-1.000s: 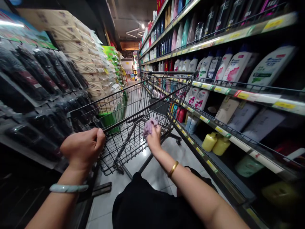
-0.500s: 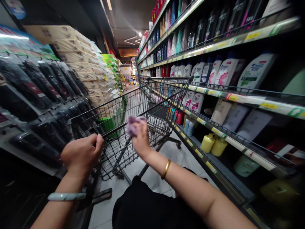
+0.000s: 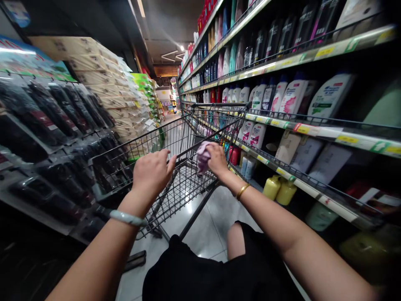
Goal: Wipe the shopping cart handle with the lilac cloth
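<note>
A black wire shopping cart [image 3: 184,190] stands tilted across the aisle before me. My left hand [image 3: 153,170], with a pale bangle at its wrist, is closed over the cart's near top rail; its fingertips are mostly hidden behind the hand. Farther along that same rail, my right hand [image 3: 218,159] grips a crumpled light purple cloth [image 3: 203,156], pressed against the rail. The cloth hangs down a little on the left of the fingers. A gold bangle circles the right wrist.
Shelves of shampoo bottles [image 3: 293,98] run along the right, close to the cart. Packaged black goods [image 3: 72,104] hang on a rack at left, beside stacked tissue packs [image 3: 103,83]. Grey floor tiles [image 3: 206,217] show under the cart.
My right hand has slid the cloth right and farther along the rail. My left hand has moved right and up along the rail. The view has shifted slightly.
</note>
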`<state>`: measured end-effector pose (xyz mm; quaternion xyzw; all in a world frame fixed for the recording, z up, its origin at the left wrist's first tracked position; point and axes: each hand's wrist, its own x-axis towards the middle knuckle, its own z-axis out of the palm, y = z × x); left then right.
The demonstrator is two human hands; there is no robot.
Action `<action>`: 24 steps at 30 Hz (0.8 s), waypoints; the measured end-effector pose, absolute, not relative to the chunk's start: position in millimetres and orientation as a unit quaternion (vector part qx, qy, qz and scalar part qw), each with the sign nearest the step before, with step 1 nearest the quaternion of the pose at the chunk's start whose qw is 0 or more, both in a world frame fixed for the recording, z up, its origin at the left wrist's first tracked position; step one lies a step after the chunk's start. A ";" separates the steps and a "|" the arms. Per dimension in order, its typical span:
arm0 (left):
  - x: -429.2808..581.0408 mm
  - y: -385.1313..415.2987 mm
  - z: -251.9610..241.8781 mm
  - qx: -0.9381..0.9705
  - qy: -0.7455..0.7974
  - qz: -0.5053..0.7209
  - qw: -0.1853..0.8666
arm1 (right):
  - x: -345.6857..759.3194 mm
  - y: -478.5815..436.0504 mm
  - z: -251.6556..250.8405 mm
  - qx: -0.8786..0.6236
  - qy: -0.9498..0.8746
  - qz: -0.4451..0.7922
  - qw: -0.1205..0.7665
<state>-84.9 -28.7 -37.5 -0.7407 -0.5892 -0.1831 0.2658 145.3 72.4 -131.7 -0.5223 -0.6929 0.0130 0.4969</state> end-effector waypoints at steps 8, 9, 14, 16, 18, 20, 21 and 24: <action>-65.8 -3.8 -56.1 -0.690 -0.668 -0.143 0.242 | 127.4 82.5 -158.6 -0.428 -0.736 -0.018 0.524; -67.5 -4.7 -59.1 -0.686 -0.665 -0.148 0.256 | 134.3 86.0 -160.7 -0.424 -0.747 -0.026 0.512; -75.3 -8.2 -66.0 -0.676 -0.665 -0.153 0.278 | 211.0 133.7 -146.7 -0.494 -0.700 -0.036 0.515; -77.7 -8.2 -66.6 -0.673 -0.668 -0.146 0.282 | 238.9 158.4 -134.0 -0.561 -0.611 -0.013 0.559; -79.7 -8.1 -67.0 -0.670 -0.672 -0.136 0.286 | 252.9 176.8 -124.4 -0.620 -0.525 0.042 0.581; -81.1 -8.6 -67.3 -0.665 -0.675 -0.128 0.291 | 251.1 183.9 -124.2 -0.639 -0.485 0.069 0.593; -81.6 -8.9 -67.4 -0.663 -0.676 -0.126 0.295 | 244.8 182.6 -129.2 -0.636 -0.481 0.067 0.599; -83.0 -10.1 -67.8 -0.662 -0.673 -0.126 0.304 | 212.3 162.9 -166.7 -0.621 -0.483 0.049 0.616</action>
